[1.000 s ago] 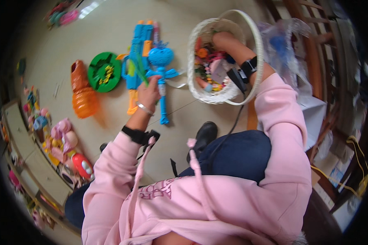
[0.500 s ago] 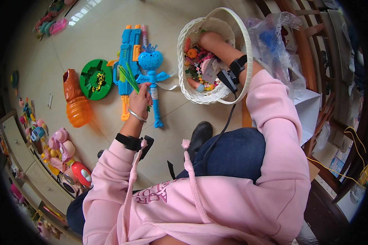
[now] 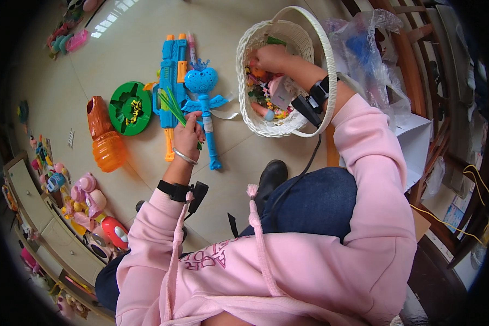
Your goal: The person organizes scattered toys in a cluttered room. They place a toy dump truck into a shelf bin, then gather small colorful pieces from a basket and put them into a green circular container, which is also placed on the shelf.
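My left hand point(image 3: 188, 136) is closed round a bunch of long, thin green stalks point(image 3: 171, 103), which stick up past the fingers. Below it on the floor lie a blue toy gun point(image 3: 171, 70) with orange parts and a blue winged wand point(image 3: 204, 103). My right hand point(image 3: 270, 58) reaches down inside a white wicker basket point(image 3: 244, 111), its fingers hidden among small colourful toys. Beside that hand in the basket are a green piece point(image 3: 276, 41), a pale pink item point(image 3: 281, 91) and several beads or flowers.
A green round tray point(image 3: 117, 111) with yellow-black bits and an orange jar-like toy point(image 3: 107, 151) lie to the left. Plastic bags point(image 3: 364, 54) and wooden chair slats point(image 3: 418, 38) stand right of the basket. Toys crowd a cabinet point(image 3: 54, 233) at lower left.
My right hand has shifted toward the near left within the basket, uncovering the green piece behind it. My left hand keeps hold of the stalks and has barely moved.
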`<state>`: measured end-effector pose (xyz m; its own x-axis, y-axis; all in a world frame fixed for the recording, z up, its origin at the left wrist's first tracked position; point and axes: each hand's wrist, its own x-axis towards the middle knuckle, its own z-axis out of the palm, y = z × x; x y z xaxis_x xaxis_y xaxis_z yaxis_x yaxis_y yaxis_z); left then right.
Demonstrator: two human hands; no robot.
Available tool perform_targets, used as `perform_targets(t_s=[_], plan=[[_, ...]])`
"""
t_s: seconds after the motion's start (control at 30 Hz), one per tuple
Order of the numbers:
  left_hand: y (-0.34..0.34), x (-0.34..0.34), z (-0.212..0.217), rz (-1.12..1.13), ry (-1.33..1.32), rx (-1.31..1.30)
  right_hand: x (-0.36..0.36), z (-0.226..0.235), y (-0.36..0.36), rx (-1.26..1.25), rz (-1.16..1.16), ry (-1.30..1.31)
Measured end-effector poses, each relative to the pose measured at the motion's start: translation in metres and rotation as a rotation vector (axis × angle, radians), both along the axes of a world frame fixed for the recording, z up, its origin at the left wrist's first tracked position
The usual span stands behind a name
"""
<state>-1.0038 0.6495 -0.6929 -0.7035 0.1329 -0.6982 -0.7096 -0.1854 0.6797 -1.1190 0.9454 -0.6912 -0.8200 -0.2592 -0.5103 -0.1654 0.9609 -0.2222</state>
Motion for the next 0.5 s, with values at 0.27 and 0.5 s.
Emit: perform_targets(t_s=[0.27,0.5], plan=[[-0.006,0.003,0.001,0.042,-0.003,-0.041,0.006,-0.021,0.003,-0.252,-0.017,0.242],[-0.002,0.009,0.005,0.044,-0.003,0.017,0.007,-0.053,-0.036,-0.016,-0.166,0.192]])
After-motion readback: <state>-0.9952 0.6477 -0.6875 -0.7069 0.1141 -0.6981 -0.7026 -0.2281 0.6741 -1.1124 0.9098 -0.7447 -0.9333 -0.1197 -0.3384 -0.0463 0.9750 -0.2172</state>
